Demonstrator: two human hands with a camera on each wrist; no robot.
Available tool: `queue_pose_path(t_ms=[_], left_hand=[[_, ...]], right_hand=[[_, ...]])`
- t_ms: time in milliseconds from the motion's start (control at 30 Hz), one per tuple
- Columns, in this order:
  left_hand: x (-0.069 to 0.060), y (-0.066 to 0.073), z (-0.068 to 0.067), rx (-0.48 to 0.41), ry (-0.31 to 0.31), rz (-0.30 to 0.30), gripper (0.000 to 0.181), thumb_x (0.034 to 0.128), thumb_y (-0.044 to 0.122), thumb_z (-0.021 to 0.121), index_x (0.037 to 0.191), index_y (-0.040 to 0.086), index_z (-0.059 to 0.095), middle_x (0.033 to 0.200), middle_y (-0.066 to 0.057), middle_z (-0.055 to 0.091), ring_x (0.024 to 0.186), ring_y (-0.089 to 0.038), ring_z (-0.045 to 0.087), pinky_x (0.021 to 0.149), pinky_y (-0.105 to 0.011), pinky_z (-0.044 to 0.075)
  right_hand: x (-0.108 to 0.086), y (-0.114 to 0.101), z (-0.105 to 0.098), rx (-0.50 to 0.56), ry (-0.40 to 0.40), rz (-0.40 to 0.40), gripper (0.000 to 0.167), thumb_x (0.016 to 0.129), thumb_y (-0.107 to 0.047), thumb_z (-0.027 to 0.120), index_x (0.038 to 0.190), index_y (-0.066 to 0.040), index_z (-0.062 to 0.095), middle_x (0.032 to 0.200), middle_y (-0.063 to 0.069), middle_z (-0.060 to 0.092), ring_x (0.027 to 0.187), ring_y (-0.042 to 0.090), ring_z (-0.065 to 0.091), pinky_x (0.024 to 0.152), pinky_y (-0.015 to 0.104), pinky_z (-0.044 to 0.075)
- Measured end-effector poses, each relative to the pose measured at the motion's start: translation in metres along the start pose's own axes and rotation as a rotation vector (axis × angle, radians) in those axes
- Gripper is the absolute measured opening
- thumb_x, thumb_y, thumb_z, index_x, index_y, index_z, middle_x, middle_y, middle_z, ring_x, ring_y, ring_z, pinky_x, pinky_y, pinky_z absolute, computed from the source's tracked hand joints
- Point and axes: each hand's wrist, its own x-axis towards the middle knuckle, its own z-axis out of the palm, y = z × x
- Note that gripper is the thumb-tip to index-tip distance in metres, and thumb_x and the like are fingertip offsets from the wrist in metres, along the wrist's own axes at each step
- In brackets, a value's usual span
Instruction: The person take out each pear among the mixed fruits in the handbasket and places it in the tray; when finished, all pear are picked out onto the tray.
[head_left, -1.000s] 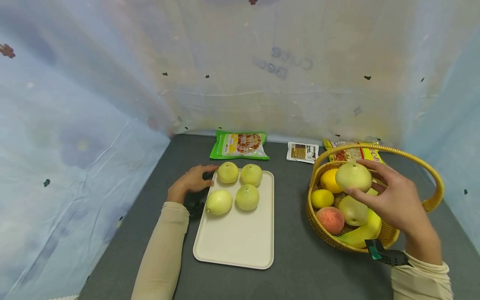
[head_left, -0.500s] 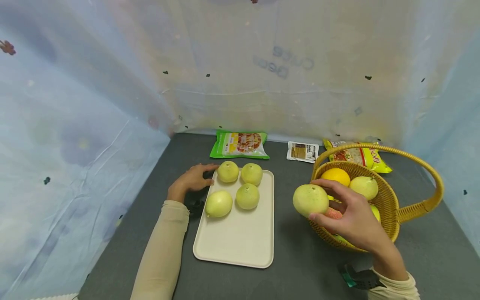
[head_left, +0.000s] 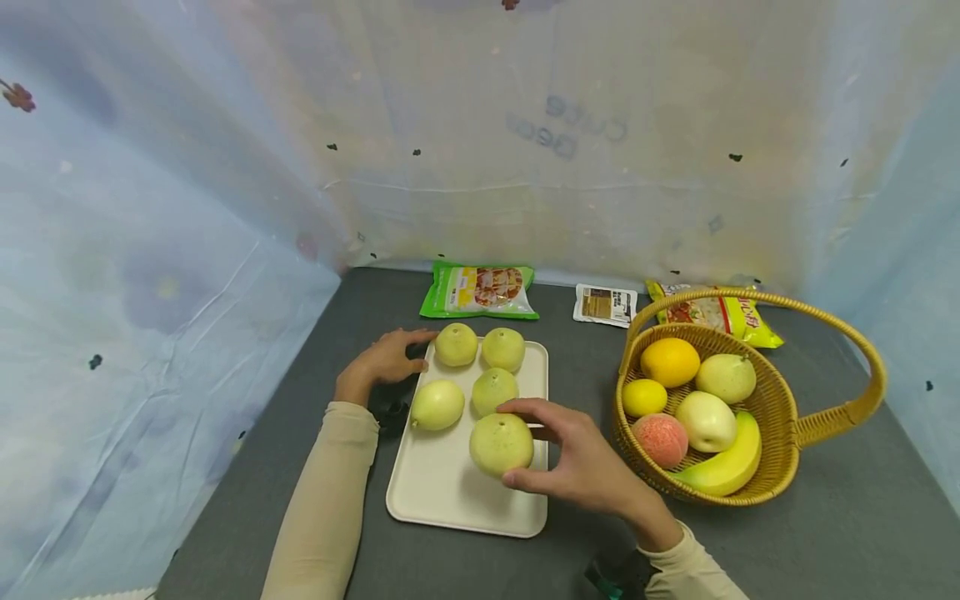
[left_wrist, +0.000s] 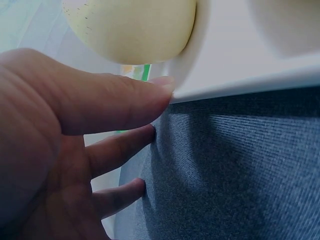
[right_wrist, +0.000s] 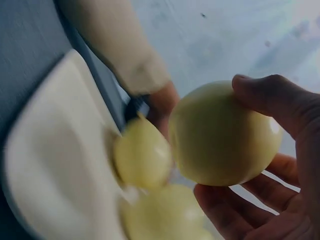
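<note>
Right hand (head_left: 581, 457) pinches a fruit (head_left: 501, 444), thumb one side, fingers the other, spread to its width. Shadow on the tray (head_left: 450, 504) below, so I read it as lifted, over the right side. Left hand (left_wrist: 95, 117) grips nothing: thumb tip at the tray rim by the far left, fingers apart.

Risks: it overlaps the near fruit (head_left: 492, 388) in the head view; can't tell if they touch. Pushing too far in could knock that one into the others. Letting go high could start a roll; the low rim may not stop it. A hard bump could shift the tray if the left thumb presses lightly.

Room: near half of the tray is bare, most of it near left. Right rim runs under the right fingers. Desk (head_left: 577, 375) shows between tray and basket (head_left: 780, 417); its handle (head_left: 832, 422) leans right, away from the tray.
</note>
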Motion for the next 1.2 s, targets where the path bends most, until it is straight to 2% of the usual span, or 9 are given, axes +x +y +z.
queue_pose_path(t_ms=[100, 267, 433, 600, 700, 867, 1067, 1200], left_hand=[[-0.001, 0.0, 0.0, -0.002, 0.0, 0.002, 0.064, 0.1094, 0.022, 0.068, 0.17, 0.022, 0.046, 0.174, -0.024, 0.039, 0.166, -0.056, 0.015, 0.127, -0.082, 0.02], [0.0, -0.001, 0.001, 0.0, 0.009, 0.008, 0.063, 0.1096, 0.023, 0.068, 0.169, 0.021, 0.046, 0.174, -0.025, 0.039, 0.166, -0.056, 0.016, 0.126, -0.082, 0.022], [-0.001, -0.001, 0.002, -0.003, 0.006, 0.01, 0.063, 0.1101, 0.024, 0.067, 0.17, 0.022, 0.046, 0.175, -0.026, 0.037, 0.165, -0.057, 0.016, 0.126, -0.082, 0.023], [0.0, 0.0, 0.001, 0.002, -0.001, 0.001, 0.063, 0.1103, 0.024, 0.067, 0.17, 0.023, 0.046, 0.175, -0.026, 0.036, 0.166, -0.056, 0.016, 0.126, -0.082, 0.023], [0.002, 0.0, 0.0, 0.01, 0.0, -0.006, 0.064, 0.1102, 0.025, 0.067, 0.17, 0.023, 0.045, 0.175, -0.025, 0.036, 0.166, -0.056, 0.017, 0.126, -0.082, 0.023], [0.003, 0.0, 0.0, 0.011, 0.007, -0.014, 0.063, 0.1096, 0.025, 0.068, 0.169, 0.025, 0.047, 0.175, -0.026, 0.037, 0.165, -0.056, 0.019, 0.126, -0.082, 0.023], [0.002, -0.001, 0.001, 0.016, 0.012, -0.012, 0.062, 0.1101, 0.023, 0.067, 0.169, 0.023, 0.048, 0.174, -0.025, 0.038, 0.166, -0.055, 0.018, 0.126, -0.082, 0.022], [0.002, -0.001, 0.001, 0.007, 0.009, -0.008, 0.061, 0.1104, 0.021, 0.065, 0.169, 0.023, 0.048, 0.174, -0.026, 0.038, 0.165, -0.056, 0.019, 0.126, -0.081, 0.023]], right_hand=[[0.008, 0.004, 0.023, 0.074, -0.048, -0.005, 0.067, 0.088, -0.023, 0.095, 0.147, -0.011, 0.065, 0.143, 0.002, 0.07, 0.125, 0.016, 0.07, 0.105, 0.037, 0.063], [0.02, 0.009, 0.058, 0.172, -0.128, 0.047, 0.066, 0.089, -0.021, 0.094, 0.148, -0.015, 0.063, 0.145, 0.002, 0.066, 0.131, 0.017, 0.067, 0.11, 0.031, 0.06], [0.028, 0.016, 0.085, 0.146, -0.138, 0.089, 0.068, 0.089, -0.019, 0.093, 0.149, -0.011, 0.063, 0.146, 0.0, 0.065, 0.132, 0.016, 0.066, 0.109, 0.027, 0.058], [0.034, 0.022, 0.1, 0.015, -0.061, 0.086, 0.07, 0.086, -0.019, 0.096, 0.147, -0.01, 0.063, 0.141, -0.001, 0.066, 0.127, 0.012, 0.066, 0.105, 0.027, 0.061], [0.038, 0.026, 0.105, -0.066, -0.002, 0.058, 0.07, 0.084, -0.021, 0.098, 0.144, -0.011, 0.063, 0.139, 0.0, 0.067, 0.124, 0.011, 0.065, 0.102, 0.032, 0.063], [0.043, 0.029, 0.111, -0.181, 0.092, 0.006, 0.071, 0.083, -0.023, 0.099, 0.143, -0.01, 0.064, 0.138, 0.004, 0.066, 0.121, 0.014, 0.066, 0.098, 0.038, 0.063], [0.047, 0.029, 0.119, -0.324, 0.202, 0.005, 0.073, 0.081, -0.024, 0.101, 0.144, -0.01, 0.067, 0.139, 0.008, 0.064, 0.122, 0.022, 0.07, 0.101, 0.042, 0.063], [0.05, 0.027, 0.124, -0.409, 0.258, 0.009, 0.072, 0.081, -0.025, 0.101, 0.142, -0.01, 0.067, 0.137, 0.011, 0.065, 0.121, 0.027, 0.071, 0.098, 0.044, 0.065]])
